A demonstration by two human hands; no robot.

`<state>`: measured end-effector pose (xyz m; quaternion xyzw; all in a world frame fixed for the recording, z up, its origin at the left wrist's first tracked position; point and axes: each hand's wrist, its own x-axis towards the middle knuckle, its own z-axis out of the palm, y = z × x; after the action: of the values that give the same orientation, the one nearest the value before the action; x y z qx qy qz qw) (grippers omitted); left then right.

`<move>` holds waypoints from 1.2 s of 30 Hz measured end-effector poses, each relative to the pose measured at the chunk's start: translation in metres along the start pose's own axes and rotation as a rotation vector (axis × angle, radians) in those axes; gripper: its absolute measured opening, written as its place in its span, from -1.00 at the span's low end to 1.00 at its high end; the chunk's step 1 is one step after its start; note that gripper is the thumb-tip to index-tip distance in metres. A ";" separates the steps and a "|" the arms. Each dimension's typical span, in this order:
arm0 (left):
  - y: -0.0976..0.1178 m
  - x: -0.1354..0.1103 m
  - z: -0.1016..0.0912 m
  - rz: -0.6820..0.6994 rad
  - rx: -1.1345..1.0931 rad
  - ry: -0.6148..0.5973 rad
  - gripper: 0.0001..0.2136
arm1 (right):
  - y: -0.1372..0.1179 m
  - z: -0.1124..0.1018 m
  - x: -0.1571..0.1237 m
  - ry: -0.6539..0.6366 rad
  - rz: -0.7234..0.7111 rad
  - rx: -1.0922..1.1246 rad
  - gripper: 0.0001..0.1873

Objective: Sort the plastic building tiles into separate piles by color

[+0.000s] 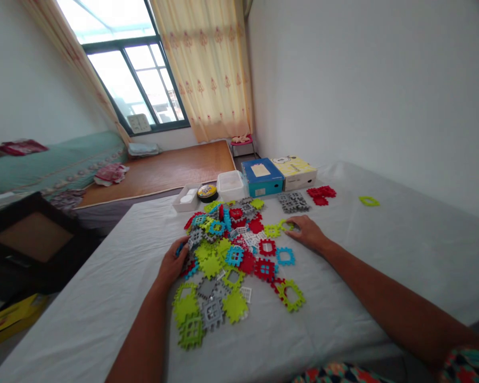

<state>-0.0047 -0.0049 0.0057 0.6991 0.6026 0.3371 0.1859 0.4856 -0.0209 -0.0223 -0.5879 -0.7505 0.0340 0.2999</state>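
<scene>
A heap of toothed plastic interlocking building tiles [210, 266] in lime, red, blue and grey covers the middle of the white-covered table. My right hand [306, 233] is at the heap's right edge, its fingers closed on a lime tile with an open middle [285, 224]. That tile is next to another lime tile [272, 231]. At the left edge, my left hand [173, 263] has its fingers closed around a blue tile [179, 248], mostly hidden by the hand. Small white lattice window inserts [245, 294] lie among the tiles.
Behind the heap stand a blue box [262, 178], a yellow-white box [294, 171], a white container [230, 184], a round black-yellow tin [207, 193] and a small white box [186, 199]. Grey tiles [293, 202], red tiles [321, 194] and one lime tile [369, 201] lie at the right.
</scene>
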 end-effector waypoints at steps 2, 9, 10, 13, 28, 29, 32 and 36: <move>-0.001 0.000 0.000 0.003 0.003 -0.003 -0.49 | 0.000 0.000 0.000 -0.001 -0.017 0.017 -0.64; -0.006 0.004 -0.001 0.016 0.020 -0.009 -0.47 | 0.003 -0.013 0.008 -0.041 0.089 0.111 -0.67; -0.007 0.004 -0.002 0.013 0.030 -0.012 -0.48 | 0.009 -0.021 0.011 -0.056 0.105 0.121 -0.68; -0.010 0.007 -0.003 0.013 0.048 -0.014 -0.48 | 0.042 -0.054 0.022 -0.037 0.172 0.070 -0.70; 0.001 0.004 -0.008 -0.057 0.088 0.028 -0.43 | 0.217 -0.105 -0.027 0.359 1.008 -0.396 -0.35; 0.001 0.005 -0.008 -0.058 0.093 0.028 -0.43 | 0.216 -0.104 -0.026 0.337 1.008 -0.409 -0.35; -0.002 0.006 -0.008 -0.075 0.103 0.018 -0.43 | 0.215 -0.104 -0.025 0.290 1.006 -0.430 -0.40; -0.004 0.007 -0.008 -0.050 0.082 0.017 -0.44 | 0.213 -0.109 -0.024 0.338 1.047 -0.404 -0.35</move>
<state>-0.0130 0.0017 0.0102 0.6879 0.6348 0.3132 0.1602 0.7259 -0.0100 -0.0291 -0.9232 -0.2936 -0.0605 0.2405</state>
